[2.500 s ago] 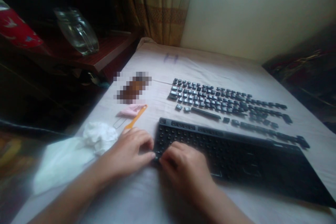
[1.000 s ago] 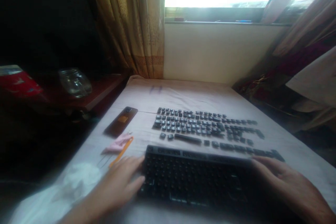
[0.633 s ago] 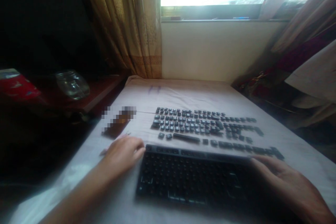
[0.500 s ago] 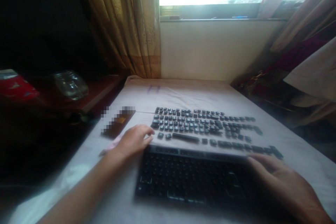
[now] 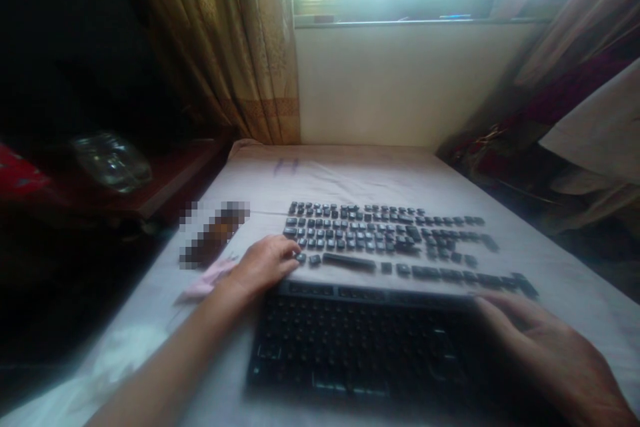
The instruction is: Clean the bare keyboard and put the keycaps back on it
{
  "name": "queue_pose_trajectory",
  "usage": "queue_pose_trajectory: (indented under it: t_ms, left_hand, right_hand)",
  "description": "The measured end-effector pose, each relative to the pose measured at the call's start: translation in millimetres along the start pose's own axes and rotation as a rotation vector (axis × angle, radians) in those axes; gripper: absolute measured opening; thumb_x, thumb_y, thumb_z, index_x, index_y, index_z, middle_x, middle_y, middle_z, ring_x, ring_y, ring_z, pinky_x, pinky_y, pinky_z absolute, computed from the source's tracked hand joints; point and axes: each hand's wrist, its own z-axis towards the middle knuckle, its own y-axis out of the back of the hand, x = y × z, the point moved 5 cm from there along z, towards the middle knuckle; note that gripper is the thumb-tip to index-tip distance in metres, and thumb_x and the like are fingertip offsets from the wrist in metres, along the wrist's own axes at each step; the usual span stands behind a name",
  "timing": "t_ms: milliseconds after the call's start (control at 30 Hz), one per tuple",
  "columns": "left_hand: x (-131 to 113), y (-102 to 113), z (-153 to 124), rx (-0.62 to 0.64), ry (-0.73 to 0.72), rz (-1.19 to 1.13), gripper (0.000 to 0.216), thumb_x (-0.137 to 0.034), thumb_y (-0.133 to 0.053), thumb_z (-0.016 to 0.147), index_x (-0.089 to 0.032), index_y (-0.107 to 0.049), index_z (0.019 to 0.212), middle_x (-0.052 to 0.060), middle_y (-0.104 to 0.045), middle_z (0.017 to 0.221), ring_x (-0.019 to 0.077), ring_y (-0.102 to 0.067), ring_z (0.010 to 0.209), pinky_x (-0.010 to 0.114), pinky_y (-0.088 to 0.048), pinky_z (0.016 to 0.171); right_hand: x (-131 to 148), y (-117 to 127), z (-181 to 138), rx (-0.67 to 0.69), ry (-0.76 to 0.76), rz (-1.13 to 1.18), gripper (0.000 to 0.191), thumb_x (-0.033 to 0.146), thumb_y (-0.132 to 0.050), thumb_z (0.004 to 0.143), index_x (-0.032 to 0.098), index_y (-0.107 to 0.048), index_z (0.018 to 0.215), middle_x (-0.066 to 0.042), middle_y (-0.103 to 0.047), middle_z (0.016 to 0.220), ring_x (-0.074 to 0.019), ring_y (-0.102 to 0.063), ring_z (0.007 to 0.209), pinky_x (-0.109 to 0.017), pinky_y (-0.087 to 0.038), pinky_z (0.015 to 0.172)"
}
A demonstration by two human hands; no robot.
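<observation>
A black keyboard base [image 5: 360,347] without its caps lies near me on a pale cloth. Beyond it, several loose black keycaps [image 5: 380,237] lie in rows, with a long space bar [image 5: 349,261] in the nearest row. My left hand [image 5: 265,263] reaches past the base's far left corner, and its curled fingertips touch the keycaps at the left end of the nearest row. Whether a cap is pinched is unclear. My right hand [image 5: 550,353] rests flat on the right end of the base with its fingers stretched out.
A dark phone [image 5: 215,239] and a pink item [image 5: 207,280] lie left of my left hand; white tissue [image 5: 115,353] sits nearer. A glass jar [image 5: 113,161] stands on a wooden shelf at left. Curtains, a wall and a window stand behind the cloth-covered surface [image 5: 350,177].
My left hand left the keyboard base's left edge and moved forward to the loose keycaps. My right hand went to the base's right end and stayed there. The view tilted up.
</observation>
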Motion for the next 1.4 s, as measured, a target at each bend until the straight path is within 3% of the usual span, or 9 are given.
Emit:
queue_pose_trajectory:
  t_ms: [133,200,300,400,533,633,833,1233,1400]
  left_hand:
    - [-6,10,-13,-0.043,0.028,-0.076,0.017,-0.028,-0.065,0.083,-0.026,-0.069,0.1,0.002,-0.072,0.1,0.0195,-0.064,0.09,0.035,-0.05,0.083]
    - [-13,17,-28,-0.067,0.028,-0.12,0.015,-0.028,-0.064,0.085,-0.026,-0.068,0.1,0.001,-0.072,0.102,0.0175,-0.064,0.089,0.034,-0.05,0.084]
    - [-26,22,-58,-0.091,-0.031,-0.214,0.013,-0.028,-0.067,0.085,-0.027,-0.068,0.098,-0.001,-0.072,0.102,0.0161,-0.064,0.091,0.034,-0.051,0.085]
    - [-39,17,-90,-0.128,-0.137,-0.275,0.014,-0.025,-0.067,0.086,-0.028,-0.068,0.1,-0.002,-0.073,0.1,0.0156,-0.065,0.095,0.034,-0.051,0.088]
    - [-47,7,-122,-0.197,-0.184,-0.264,0.016,-0.021,-0.064,0.088,-0.028,-0.065,0.103,-0.002,-0.072,0.096,0.0138,-0.065,0.092,0.029,-0.052,0.084]
    - [-50,4,-135,-0.233,-0.19,-0.257,0.021,-0.018,-0.064,0.088,-0.029,-0.063,0.105,-0.003,-0.071,0.097,0.013,-0.064,0.093,0.026,-0.052,0.082]
    - [-55,3,-141,-0.209,-0.213,-0.212,0.023,-0.017,-0.065,0.087,-0.03,-0.061,0.105,-0.005,-0.069,0.095,0.0137,-0.062,0.092,0.027,-0.049,0.083]
    - [-49,1,-146,-0.065,-0.159,-0.165,0.028,-0.019,-0.068,0.084,-0.032,-0.063,0.108,-0.004,-0.067,0.105,0.0164,-0.059,0.101,0.032,-0.047,0.088]
    - [-40,8,-156,-0.104,-0.156,-0.172,0.03,-0.019,-0.067,0.084,-0.032,-0.062,0.11,-0.003,-0.068,0.107,0.0172,-0.061,0.101,0.032,-0.049,0.089]
  right_hand:
    - [7,4,-8,-0.146,0.113,-0.015,0.039,0.062,-0.058,0.084,0.029,-0.079,0.091,-0.007,-0.078,0.094,-0.0364,-0.073,0.085,-0.048,-0.057,0.069]
    - [26,6,-17,-0.224,0.237,0.026,0.036,0.055,-0.057,0.088,0.026,-0.077,0.094,-0.008,-0.078,0.094,-0.035,-0.073,0.089,-0.048,-0.058,0.078]
    - [74,5,-38,-0.245,0.484,0.081,0.034,0.047,-0.052,0.093,0.022,-0.074,0.093,-0.009,-0.078,0.093,-0.0307,-0.074,0.085,-0.046,-0.059,0.08]
    - [129,-4,-69,-0.119,0.787,0.18,0.02,0.03,-0.054,0.095,0.022,-0.072,0.097,-0.005,-0.078,0.089,-0.0214,-0.075,0.077,-0.033,-0.061,0.072]
    - [179,-23,-110,0.093,0.961,0.252,0.019,0.017,-0.054,0.094,0.02,-0.07,0.103,-0.005,-0.077,0.09,-0.0188,-0.074,0.078,-0.029,-0.061,0.068]
    - [198,-35,-129,0.141,0.989,0.296,0.019,0.016,-0.053,0.095,0.018,-0.068,0.106,-0.007,-0.077,0.09,-0.0195,-0.073,0.076,-0.031,-0.06,0.066]
    - [215,-51,-138,0.097,0.98,0.344,0.018,0.022,-0.055,0.096,0.018,-0.067,0.109,-0.008,-0.076,0.089,-0.0202,-0.072,0.074,-0.031,-0.057,0.065]
    - [221,-64,-151,0.145,0.973,0.383,0.008,0.018,-0.061,0.091,0.018,-0.069,0.092,-0.004,-0.072,0.078,-0.0183,-0.065,0.067,-0.029,-0.047,0.063]
    - [221,-62,-152,0.158,0.948,0.363,0.01,0.018,-0.062,0.089,0.019,-0.071,0.092,-0.003,-0.069,0.074,-0.0171,-0.062,0.065,-0.028,-0.043,0.061]
